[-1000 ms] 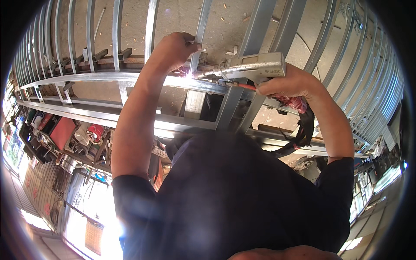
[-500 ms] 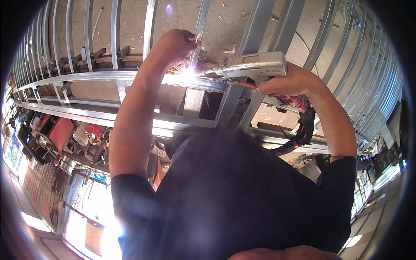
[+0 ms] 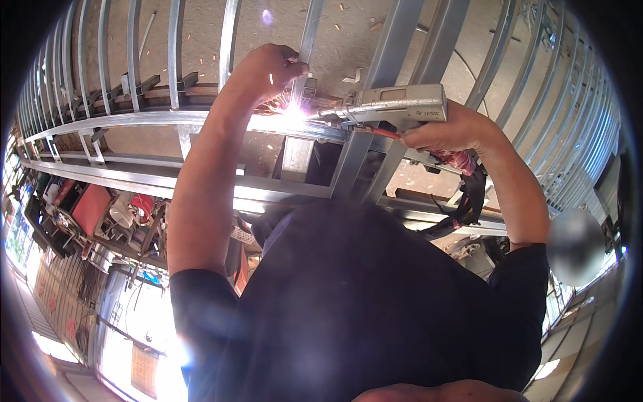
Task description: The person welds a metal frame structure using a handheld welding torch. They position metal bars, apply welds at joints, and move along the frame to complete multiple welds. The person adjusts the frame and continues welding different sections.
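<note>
My right hand [image 3: 449, 130] is wrapped round the handle of a grey welding torch [image 3: 395, 106], its nozzle pointing left. A bright arc with sparks [image 3: 293, 112] burns at the tip, where an upright metal bar [image 3: 310, 33] meets a curved metal rail [image 3: 154, 119]. The glare hides the joint itself. Just above the arc, my left hand [image 3: 268, 70] is closed on that upright bar, thumb and fingers at its lower part. Red wrapping and a thick black cable [image 3: 473, 201] hang from the torch below my right hand.
Several parallel metal bars [image 3: 134, 53] rise along the frame on the left and right. Two wide grey beams [image 3: 395, 47] cross near the torch. A red box [image 3: 92, 209] and clutter stand at the left. A blurred round grey shape [image 3: 576, 246] shows at the right.
Both hands keep nearly the same places, and the arc still burns with slightly different sparks. The view has shifted a little. A blurred round shape has appeared at the right.
</note>
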`<state>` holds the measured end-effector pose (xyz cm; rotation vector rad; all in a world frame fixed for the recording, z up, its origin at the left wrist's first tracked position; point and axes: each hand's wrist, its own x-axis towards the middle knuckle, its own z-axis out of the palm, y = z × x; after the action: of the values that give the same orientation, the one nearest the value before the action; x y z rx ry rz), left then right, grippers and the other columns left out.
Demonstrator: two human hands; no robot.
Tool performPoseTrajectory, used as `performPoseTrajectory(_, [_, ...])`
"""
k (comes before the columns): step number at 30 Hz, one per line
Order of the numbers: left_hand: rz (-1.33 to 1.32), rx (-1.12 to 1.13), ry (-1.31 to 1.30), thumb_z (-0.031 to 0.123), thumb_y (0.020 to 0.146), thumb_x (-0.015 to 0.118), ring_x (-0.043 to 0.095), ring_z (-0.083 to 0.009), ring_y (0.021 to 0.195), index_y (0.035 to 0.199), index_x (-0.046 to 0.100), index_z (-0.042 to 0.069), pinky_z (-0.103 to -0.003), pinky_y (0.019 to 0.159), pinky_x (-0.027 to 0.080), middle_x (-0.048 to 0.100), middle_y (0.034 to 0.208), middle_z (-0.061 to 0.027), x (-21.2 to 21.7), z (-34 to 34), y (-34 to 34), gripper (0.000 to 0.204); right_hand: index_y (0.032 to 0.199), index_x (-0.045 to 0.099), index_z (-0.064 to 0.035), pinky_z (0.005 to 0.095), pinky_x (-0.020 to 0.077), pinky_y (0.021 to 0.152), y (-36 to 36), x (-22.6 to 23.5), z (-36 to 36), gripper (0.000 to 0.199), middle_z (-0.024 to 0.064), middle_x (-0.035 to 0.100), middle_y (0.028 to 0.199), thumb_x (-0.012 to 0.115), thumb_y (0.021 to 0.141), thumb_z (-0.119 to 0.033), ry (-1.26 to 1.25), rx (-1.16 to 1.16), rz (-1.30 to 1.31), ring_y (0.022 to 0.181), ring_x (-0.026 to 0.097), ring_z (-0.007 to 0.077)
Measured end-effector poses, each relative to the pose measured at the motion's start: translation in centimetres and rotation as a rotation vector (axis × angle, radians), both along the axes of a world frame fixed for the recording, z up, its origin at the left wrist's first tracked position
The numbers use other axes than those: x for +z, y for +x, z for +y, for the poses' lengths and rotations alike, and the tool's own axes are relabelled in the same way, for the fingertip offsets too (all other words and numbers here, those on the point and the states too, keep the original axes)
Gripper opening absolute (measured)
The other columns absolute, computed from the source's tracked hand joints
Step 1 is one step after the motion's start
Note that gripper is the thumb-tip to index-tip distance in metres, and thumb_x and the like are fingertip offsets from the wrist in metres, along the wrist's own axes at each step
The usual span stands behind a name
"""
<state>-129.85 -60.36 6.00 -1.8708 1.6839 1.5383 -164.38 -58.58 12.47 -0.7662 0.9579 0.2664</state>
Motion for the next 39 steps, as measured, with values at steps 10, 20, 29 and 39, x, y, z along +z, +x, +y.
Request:
performPoseTrajectory(10, [0.043, -0.025, -0.262, 0.041, 0.098, 0.07, 0.078, -0.0333, 0.102, 0.127, 0.076, 0.005, -0.043, 0.091, 0.059, 0.08, 0.11, -0.0183, -1.9, 1.4, 2.5, 0.046, 0.135, 0.068, -0.0005, 0.0333, 0.0583, 0.087, -0.8, 3.0, 0.8, 0.062, 0.0114, 0.075, 0.112, 0.087, 0.081, -0.023, -0.05, 0.018, 0.181, 0.098, 0.07, 0.0188])
performPoseTrajectory(20, [0.103, 0.063, -0.881, 0.02, 0.098, 0.074, 0.074, -0.0348, 0.092, 0.12, 0.076, 0.009, -0.045, 0.082, 0.058, 0.076, 0.099, -0.0143, 2.7, 14.9, 2.6, 0.024, 0.148, 0.063, -0.0111, 0.0315, 0.0566, 0.084, -3.9, 12.2, 13.3, 0.066, 0.003, 0.073, 0.103, 0.082, 0.086, -0.024, -0.323, -0.262, 0.376, 0.09, 0.067, 0.0116])
performPoseTrajectory(29, [0.174, -0.327, -0.817, 0.024, 0.093, 0.076, 0.061, -0.0333, 0.132, 0.136, 0.068, 0.01, -0.051, 0.11, 0.047, 0.067, 0.14, -0.0106, 0.5, 23.3, 3.9, 0.046, 0.163, 0.044, -0.01, 0.0333, 0.0495, 0.108, 8.2, 11.8, 26.8, 0.078, 0.0162, 0.067, 0.145, 0.073, 0.092, -0.003, -0.739, -0.752, 0.36, 0.133, 0.065, 0.0197])
performPoseTrajectory(39, [0.467, -0.528, -0.785, 0.031, 0.096, 0.072, 0.055, -0.0398, 0.137, 0.146, 0.059, 0.007, -0.054, 0.116, 0.042, 0.061, 0.146, -0.017, 1.9, 19.8, 3.7, 0.057, 0.163, 0.042, -0.0165, 0.044, 0.0574, 0.101, 22.7, 5.9, 31.9, 0.072, 0.0227, 0.069, 0.137, 0.07, 0.096, -0.017, -0.847, -0.999, 0.767, 0.123, 0.068, 0.043])
